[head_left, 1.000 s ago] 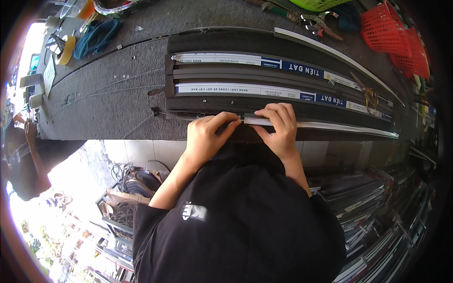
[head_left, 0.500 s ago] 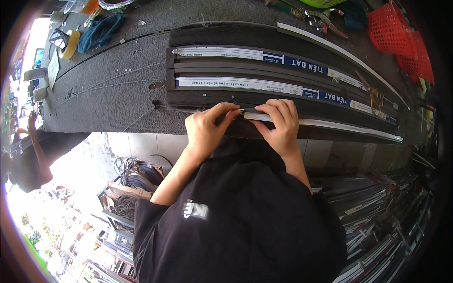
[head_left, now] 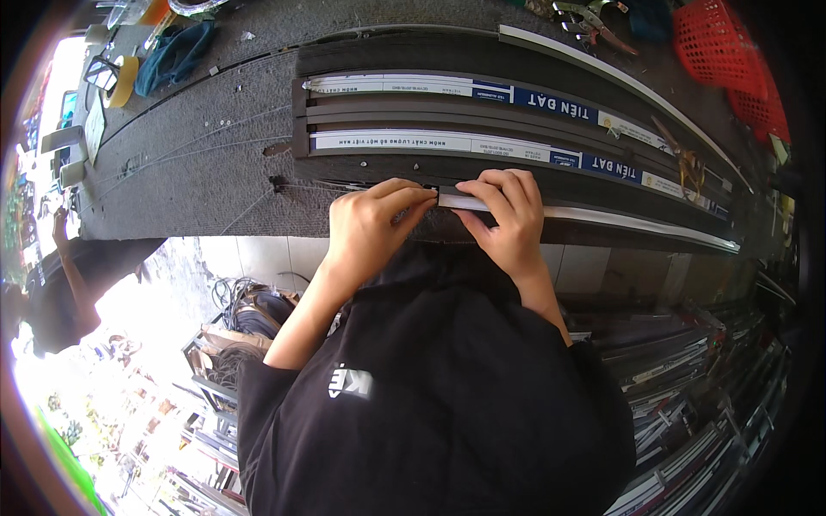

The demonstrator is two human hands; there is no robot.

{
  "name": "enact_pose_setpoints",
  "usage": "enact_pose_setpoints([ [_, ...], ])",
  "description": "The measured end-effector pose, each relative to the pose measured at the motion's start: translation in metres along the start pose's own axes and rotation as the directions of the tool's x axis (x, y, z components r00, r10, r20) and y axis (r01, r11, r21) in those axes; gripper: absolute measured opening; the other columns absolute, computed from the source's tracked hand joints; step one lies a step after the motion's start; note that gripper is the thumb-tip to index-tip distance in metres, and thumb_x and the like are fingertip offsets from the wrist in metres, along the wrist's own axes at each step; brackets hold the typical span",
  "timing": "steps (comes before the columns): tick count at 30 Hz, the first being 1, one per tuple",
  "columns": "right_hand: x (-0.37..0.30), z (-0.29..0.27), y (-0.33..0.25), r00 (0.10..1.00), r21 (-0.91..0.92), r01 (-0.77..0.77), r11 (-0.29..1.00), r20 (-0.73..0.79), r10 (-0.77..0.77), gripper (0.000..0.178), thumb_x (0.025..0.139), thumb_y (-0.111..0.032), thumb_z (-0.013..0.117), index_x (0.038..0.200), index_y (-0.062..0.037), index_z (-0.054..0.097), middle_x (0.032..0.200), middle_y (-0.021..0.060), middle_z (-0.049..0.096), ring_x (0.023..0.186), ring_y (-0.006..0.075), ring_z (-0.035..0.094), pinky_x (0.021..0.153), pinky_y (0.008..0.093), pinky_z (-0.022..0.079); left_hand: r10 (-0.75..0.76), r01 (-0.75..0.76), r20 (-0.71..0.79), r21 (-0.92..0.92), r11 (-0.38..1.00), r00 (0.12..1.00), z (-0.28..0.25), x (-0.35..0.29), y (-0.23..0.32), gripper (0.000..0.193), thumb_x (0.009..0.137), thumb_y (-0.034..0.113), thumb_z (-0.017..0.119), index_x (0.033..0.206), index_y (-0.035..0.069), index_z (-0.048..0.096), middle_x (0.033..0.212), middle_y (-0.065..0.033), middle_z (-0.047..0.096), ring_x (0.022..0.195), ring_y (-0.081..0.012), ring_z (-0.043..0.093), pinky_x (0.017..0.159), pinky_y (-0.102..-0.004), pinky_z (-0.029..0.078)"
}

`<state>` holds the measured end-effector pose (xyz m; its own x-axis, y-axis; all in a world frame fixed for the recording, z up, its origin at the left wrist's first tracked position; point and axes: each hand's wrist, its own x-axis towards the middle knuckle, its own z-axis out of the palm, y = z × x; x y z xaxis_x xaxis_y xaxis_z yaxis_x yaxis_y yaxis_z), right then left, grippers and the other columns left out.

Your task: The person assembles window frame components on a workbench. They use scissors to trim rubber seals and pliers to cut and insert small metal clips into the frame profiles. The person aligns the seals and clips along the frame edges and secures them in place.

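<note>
Close to the bench's near edge, my right hand (head_left: 509,217) grips a long silver-white strip (head_left: 641,225) near its left end, thumb below and fingers above. A small black end piece (head_left: 435,194) sits at that end of the strip, pinched between the thumb and fingers of my left hand (head_left: 370,222). My fingers partly hide the piece, so how far it goes into the strip cannot be seen. Just beyond my hands lies a dark grey metal frame (head_left: 300,120) with white-and-blue film on its bars. Thin wires (head_left: 323,187) run leftward from beside my left hand.
Scissors (head_left: 691,170) lie on the frame's right part. Farther back are another white strip (head_left: 594,63), pliers (head_left: 594,24) and a red basket (head_left: 714,47). At far left lie a blue cloth (head_left: 175,58) and a yellow tape roll (head_left: 125,82). Another person (head_left: 73,288) is beyond the bench's left end.
My left fingers have closed further around the black end piece at the strip's end. Both hands remain at nearly the same place; the whole view has shifted slightly.
</note>
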<state>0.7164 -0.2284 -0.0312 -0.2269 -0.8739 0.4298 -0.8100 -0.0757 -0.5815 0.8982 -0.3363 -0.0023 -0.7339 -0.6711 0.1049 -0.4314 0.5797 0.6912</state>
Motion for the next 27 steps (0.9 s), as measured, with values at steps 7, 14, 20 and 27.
enact_pose_setpoints([
  [7, -0.002, 0.003, 0.003, 1.0, -0.017, 0.023, 1.0, -0.003, -0.023, 0.045, 0.057, -0.007, 0.086, 0.1, -0.014, 0.072, 0.098, 0.001, 0.064, 0.091, 0.0235, 0.059, 0.076, 0.0371, 0.048, -0.44, 0.446, 0.08, -0.229, 0.865, 0.894, -0.002, 0.006, 0.017, 0.01, 0.079, 0.009, 0.077, 0.089, 0.009, 0.078, 0.085, -0.0008, 0.077, 0.058, -0.0125, 0.065, 0.053, -0.025, 0.048],
  [14, -0.004, 0.002, 0.005, 1.0, -0.01, 0.029, 1.0, 0.002, -0.029, 0.044, 0.059, -0.008, 0.086, 0.101, -0.0146, 0.073, 0.098, 0.0006, 0.064, 0.092, 0.0235, 0.059, 0.078, 0.0377, 0.049, -0.196, 0.222, -0.183, 0.137, 0.965, 0.963, 0.004, 0.0, 0.026, 0.006, 0.078, 0.016, 0.078, 0.083, 0.012, 0.078, 0.085, 0.0011, 0.072, 0.075, -0.0199, 0.065, 0.067, -0.0324, 0.053],
  [20, -0.003, 0.002, 0.005, 0.999, -0.018, 0.036, 0.999, -0.017, -0.037, 0.039, 0.061, -0.009, 0.086, 0.098, -0.0137, 0.074, 0.094, 0.001, 0.064, 0.087, 0.0235, 0.059, 0.075, 0.0363, 0.049, -0.188, 0.208, -0.13, 0.166, 0.964, 0.974, 0.002, -0.004, 0.021, 0.011, 0.081, 0.015, 0.078, 0.091, 0.009, 0.079, 0.089, -0.0018, 0.069, 0.08, -0.0232, 0.065, 0.073, -0.0354, 0.052],
  [27, -0.005, 0.003, 0.007, 0.999, -0.021, 0.04, 0.999, 0.018, -0.04, 0.043, 0.061, -0.01, 0.085, 0.102, -0.0162, 0.073, 0.101, 0.0001, 0.064, 0.094, 0.0232, 0.059, 0.079, 0.0375, 0.048, -0.144, 0.158, -0.085, 0.19, 0.969, 0.986, -0.002, 0.0, 0.022, 0.011, 0.084, 0.017, 0.077, 0.09, 0.008, 0.078, 0.085, -0.0028, 0.065, 0.079, -0.0251, 0.065, 0.07, -0.0379, 0.051],
])
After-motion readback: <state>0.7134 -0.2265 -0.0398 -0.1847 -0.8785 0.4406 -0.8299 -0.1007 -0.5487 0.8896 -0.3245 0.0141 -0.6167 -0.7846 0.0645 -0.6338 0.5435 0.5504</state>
